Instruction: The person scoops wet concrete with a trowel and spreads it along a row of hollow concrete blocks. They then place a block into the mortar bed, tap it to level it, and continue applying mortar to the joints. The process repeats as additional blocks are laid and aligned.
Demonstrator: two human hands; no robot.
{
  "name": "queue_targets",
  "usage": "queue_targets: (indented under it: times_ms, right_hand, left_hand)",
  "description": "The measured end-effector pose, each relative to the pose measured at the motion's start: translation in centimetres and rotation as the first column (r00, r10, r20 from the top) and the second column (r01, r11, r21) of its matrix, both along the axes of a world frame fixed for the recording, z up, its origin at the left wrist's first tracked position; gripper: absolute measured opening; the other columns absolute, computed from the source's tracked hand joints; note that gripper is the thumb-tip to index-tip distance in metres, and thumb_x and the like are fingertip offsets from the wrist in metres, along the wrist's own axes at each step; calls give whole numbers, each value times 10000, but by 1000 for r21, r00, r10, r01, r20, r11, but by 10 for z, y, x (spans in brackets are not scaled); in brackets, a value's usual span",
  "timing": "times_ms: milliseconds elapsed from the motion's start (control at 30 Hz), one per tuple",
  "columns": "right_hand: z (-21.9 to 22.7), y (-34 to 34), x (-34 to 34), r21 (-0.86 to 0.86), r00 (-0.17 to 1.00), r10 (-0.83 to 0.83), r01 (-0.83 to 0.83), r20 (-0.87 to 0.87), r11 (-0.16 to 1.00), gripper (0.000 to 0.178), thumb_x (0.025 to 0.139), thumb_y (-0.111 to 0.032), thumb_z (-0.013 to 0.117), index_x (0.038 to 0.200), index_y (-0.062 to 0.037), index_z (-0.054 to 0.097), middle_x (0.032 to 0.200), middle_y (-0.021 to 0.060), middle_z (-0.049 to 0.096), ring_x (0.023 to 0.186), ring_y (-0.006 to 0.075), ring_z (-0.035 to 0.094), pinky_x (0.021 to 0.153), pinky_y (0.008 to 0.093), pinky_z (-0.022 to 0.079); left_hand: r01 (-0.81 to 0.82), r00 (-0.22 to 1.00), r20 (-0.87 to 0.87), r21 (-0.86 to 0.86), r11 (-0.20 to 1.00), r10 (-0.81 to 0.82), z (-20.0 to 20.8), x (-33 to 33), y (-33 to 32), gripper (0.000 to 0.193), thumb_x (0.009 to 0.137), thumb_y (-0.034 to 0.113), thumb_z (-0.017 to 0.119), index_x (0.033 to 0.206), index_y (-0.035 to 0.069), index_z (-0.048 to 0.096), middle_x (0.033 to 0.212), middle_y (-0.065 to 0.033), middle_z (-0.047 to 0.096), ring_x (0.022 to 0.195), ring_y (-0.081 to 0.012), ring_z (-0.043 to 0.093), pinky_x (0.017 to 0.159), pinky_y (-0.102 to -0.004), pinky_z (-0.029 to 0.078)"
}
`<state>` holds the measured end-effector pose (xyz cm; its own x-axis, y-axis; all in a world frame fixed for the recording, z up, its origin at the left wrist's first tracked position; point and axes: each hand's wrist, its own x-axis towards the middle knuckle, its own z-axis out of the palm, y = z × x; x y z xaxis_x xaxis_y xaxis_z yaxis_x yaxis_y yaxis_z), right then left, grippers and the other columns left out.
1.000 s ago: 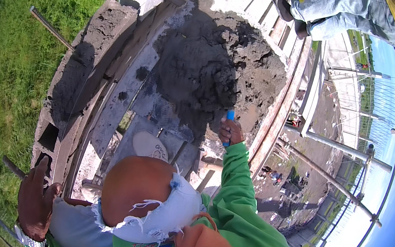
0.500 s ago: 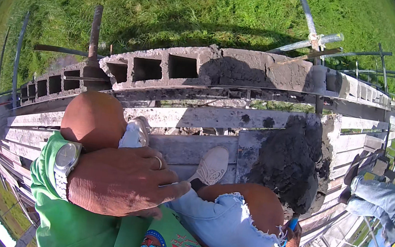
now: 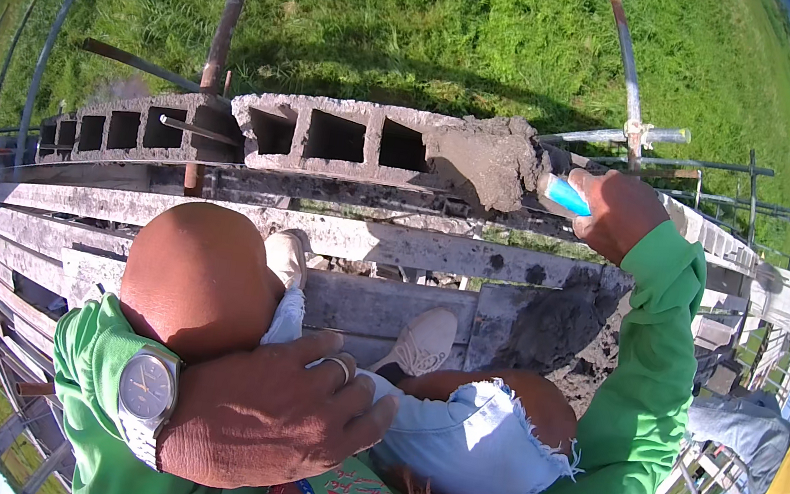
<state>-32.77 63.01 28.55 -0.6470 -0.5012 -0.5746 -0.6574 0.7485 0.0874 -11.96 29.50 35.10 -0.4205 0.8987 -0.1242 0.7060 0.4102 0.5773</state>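
Note:
My right hand (image 3: 612,212) reaches out over the hollow-block wall (image 3: 342,108), closed around the blue handle of a trowel (image 3: 567,196). Wet grey mortar (image 3: 490,159) lies on top of the wall just left of the handle, and the trowel's blade cannot be made out there. Three open cells show in the block left of this mortar. My left hand (image 3: 280,418), with a ring and a wristwatch, rests across my lap beside my bent knee, fingers loosely extended and holding nothing. Between my right forearm and my shoe, a darker mortar heap (image 3: 561,321) sits on a board.
Weathered planks (image 3: 357,302) with gaps form the platform under my shoes. Scaffold pipes (image 3: 631,73) rise beyond the wall, with grass behind. Another person in a yellow top (image 3: 787,474) works at the far right, one hand near a pipe.
My right hand has swung up from beside my right knee to the wall top with the trowel. Fresh mortar now covers part of the block there. The left hand stays across my lap.

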Motion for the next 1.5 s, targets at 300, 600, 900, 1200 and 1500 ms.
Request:
queue_targets:
  times_ms: [300, 600, 900, 1200, 1500]
  right_hand:
    - [-31, 13, 54, -96, 952, -204, 186, -229, 978, 374, 911, -212, 719, 1248, -61, 655, 897, 213, 706, 857, 403, 706, 750, 529, 539]
    - [-113, 165, 419, -369, -442, -629, 542, 640, -755, 508, 1027, -568, 586, 1063, -62, 584, 607, -35, 399, 389, 68, 343, 349, 272, 273]
    - [-243, 52, 470, -150, -572, -48, -133, 819, -980, 315, 989, -378, 650, 856, -140, 492, 585, -14, 408, 396, 144, 407, 372, 340, 346]
    - [-272, 195, 405, 26, -221, 47, -97, 974, -995, 211, 981, -169, 669, 894, -135, 480, 577, -46, 417, 377, 74, 391, 336, 285, 367]
    - [-225, 167, 432, -32, -276, -11, -73, 961, -997, 184, 991, -192, 670, 947, -133, 501, 585, -44, 416, 366, 79, 380, 324, 274, 347]
  left_hand:
    - [-13, 1000, 20, -15, 1000, 13, 4, 1, -12, 469, 938, 236, 613, 1346, 4, 623, 1125, -134, 709, 1070, -287, 698, 1034, -459, 506]
    - [97, 976, 211, -221, 971, -49, -8, -60, 36, 775, 793, 294, 847, 1457, 44, 535, 1280, -163, 670, 1151, -382, 629, 978, -505, 474]
    - [119, 984, 168, -348, 930, -63, -25, -82, 92, 676, 858, 204, 772, 1470, 48, 532, 1118, -125, 693, 997, -321, 650, 888, -448, 487]
    - [29, 963, 268, -193, 981, 24, -34, -82, 121, 625, 868, 144, 769, 1439, 12, 554, 1189, -185, 711, 1013, -368, 676, 886, -455, 486]
    - [-5, 949, 295, -330, 944, 108, -33, -91, 114, 658, 855, 146, 784, 1454, 23, 543, 1176, -164, 716, 1037, -373, 663, 886, -461, 481]
